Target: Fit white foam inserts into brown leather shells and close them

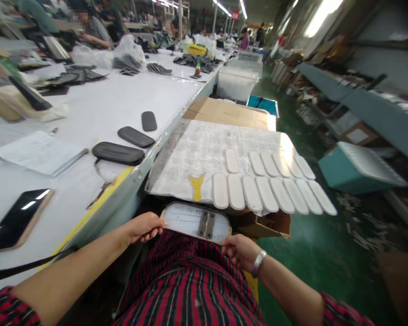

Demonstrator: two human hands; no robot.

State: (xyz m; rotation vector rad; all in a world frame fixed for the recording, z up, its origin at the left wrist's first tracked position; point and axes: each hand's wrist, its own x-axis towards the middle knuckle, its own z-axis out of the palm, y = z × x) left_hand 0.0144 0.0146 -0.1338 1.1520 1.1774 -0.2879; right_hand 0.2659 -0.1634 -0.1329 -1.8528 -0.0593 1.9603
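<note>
Between my two hands lies a rounded oblong template (183, 217), pale and translucent with a dark rim, markings and a metal hinge (208, 225) towards its right side. My left hand (146, 227) pinches its left end. At the lower right corner my right hand (240, 251) grips the edge, fingers curled. Just beyond the template, several white oblong pieces (236, 192) lie in two rows on a grey-white board (187, 149). A yellow forked piece (197, 186) rests on that board, left of the rows.
On the long white table (122, 97) at left are dark oblong pads (118, 153), a paper booklet (37, 151) and a black glossy panel (17, 217). A cardboard box (272, 224) sits under the board. At right stands a teal bin (357, 167). People work farther back.
</note>
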